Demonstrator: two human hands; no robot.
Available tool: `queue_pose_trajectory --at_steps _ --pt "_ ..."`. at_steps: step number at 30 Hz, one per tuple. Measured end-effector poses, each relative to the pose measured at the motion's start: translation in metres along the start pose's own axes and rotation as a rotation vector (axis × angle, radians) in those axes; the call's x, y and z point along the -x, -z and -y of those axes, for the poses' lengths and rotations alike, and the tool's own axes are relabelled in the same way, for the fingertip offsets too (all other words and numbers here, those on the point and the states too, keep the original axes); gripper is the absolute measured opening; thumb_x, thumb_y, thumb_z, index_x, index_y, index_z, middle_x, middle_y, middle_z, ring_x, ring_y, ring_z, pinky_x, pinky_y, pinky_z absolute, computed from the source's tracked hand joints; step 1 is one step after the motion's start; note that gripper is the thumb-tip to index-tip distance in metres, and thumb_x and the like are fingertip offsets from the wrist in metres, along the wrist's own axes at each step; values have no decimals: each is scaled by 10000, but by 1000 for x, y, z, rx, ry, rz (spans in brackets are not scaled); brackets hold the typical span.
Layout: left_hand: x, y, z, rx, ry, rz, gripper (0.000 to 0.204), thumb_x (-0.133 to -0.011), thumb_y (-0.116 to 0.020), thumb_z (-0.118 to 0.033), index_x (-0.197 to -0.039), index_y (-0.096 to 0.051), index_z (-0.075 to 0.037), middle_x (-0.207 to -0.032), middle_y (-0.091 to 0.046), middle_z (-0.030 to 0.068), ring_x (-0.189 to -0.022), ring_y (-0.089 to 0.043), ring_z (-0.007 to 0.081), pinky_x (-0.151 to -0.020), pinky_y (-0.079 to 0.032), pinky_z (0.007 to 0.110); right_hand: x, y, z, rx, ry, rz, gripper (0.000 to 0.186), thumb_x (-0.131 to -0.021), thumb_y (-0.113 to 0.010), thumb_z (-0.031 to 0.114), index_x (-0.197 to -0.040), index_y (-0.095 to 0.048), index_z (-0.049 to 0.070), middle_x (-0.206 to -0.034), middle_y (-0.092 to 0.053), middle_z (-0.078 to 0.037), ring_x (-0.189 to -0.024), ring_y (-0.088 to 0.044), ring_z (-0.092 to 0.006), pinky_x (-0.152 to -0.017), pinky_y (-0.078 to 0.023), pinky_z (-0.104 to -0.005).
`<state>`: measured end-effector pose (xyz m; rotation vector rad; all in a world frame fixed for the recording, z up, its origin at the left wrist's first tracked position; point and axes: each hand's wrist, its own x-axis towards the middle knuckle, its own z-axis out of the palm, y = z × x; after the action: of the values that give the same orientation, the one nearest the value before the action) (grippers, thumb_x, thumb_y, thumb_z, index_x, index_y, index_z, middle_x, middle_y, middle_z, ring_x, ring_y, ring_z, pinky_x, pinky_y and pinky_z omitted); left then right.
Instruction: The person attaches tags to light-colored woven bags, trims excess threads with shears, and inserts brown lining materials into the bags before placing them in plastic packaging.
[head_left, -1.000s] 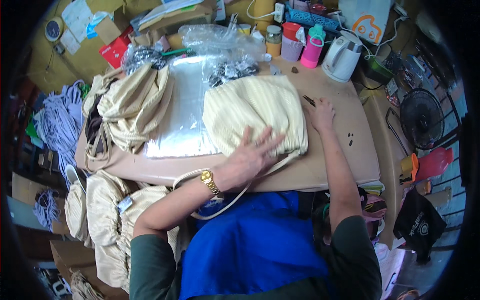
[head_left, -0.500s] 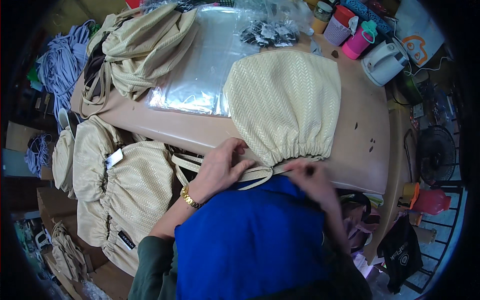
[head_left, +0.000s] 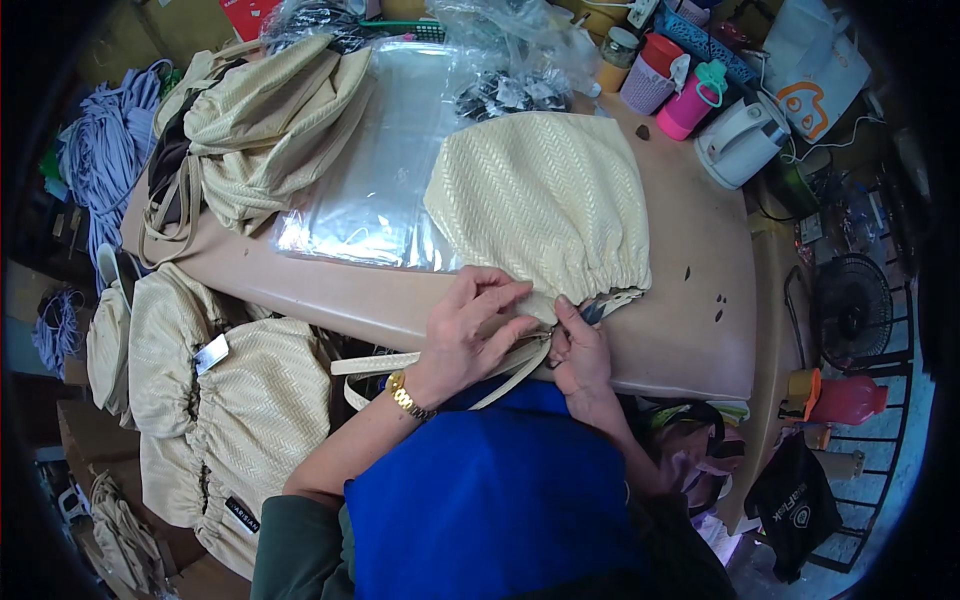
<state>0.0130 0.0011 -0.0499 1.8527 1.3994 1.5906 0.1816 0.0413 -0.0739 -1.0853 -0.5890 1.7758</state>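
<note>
A cream herringbone-woven bag (head_left: 545,205) lies upside down on the padded tan table, its gathered mouth toward me. My left hand (head_left: 470,330), with a gold watch at the wrist, is closed at the left end of that mouth, thumb and fingers on the edge and strap. With thumb and fingers, my right hand (head_left: 582,350) pinches the gathered edge beside the strap's end. A bit of dark lining shows at the opening. The cream strap (head_left: 380,364) loops out to the left below my left hand. What lies between my fingertips is partly hidden.
Clear plastic sleeves (head_left: 370,190) lie beyond the bag, with more cream bags (head_left: 270,130) at the far left. Finished-looking bags (head_left: 265,400) hang at the table's left front. A white kettle (head_left: 740,140) and pink bottle (head_left: 690,105) stand far right. A black fan (head_left: 850,310) is at right.
My right hand, blurred before, has moved in toward the left and now pinches the bag's gathered edge. The view has shifted slightly, and my left hand stays at the mouth's left end.
</note>
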Motion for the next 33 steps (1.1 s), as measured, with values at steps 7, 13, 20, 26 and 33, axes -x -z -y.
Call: queue_pose_trajectory --at_steps 7,13,20,26,33 --pt "5 -26 16 26 154 -51 323 -743 -805 -45 -1050 -720 3 -974 -632 111 -833 -643 211 -700 -541 306 -5 7 -7 30 7 89 162 -939 -672 194 -816 -576 149 -541 -441 61 -402 -334 -55 -383 -267 -249" --pt "15 -30 34 -43 82 -91 110 -783 -745 3 -882 -701 -14 -822 -645 107 -748 -645 216 -636 -513 308 -1 36 8 873 188 251 186 -913 -674 128 -1037 -572 36 -775 -560 -24 -636 -534 -144 -584 -453 -299" --pt "26 -22 21 60 197 -117 47 -810 -722 -9 -837 -683 -8 -828 -630 114 -744 -636 234 -647 -502 313 48 23 83 1363 601 389 382 -846 -674 58 -1208 -571 -2 -1127 -525 -167 -956 -602 -337 -816 -504 -382" --pt "24 -25 11 105 206 -122 57 -805 -730 -25 -829 -681 -11 -787 -583 107 -729 -572 250 -650 -461 337 38 7 50 1423 958 204 319 -787 -724 40 -1098 -654 52 -958 -548 -101 -851 -621 -254 -715 -500 -364" --pt "22 -24 6 -16 120 -73 104 -767 -757 -41 -790 -656 -39 -736 -534 90 -708 -515 259 -626 -403 361 29 4 33 1296 900 172 287 -781 -748 -14 -1048 -646 11 -928 -556 -95 -753 -631 -201 -672 -549 -290"
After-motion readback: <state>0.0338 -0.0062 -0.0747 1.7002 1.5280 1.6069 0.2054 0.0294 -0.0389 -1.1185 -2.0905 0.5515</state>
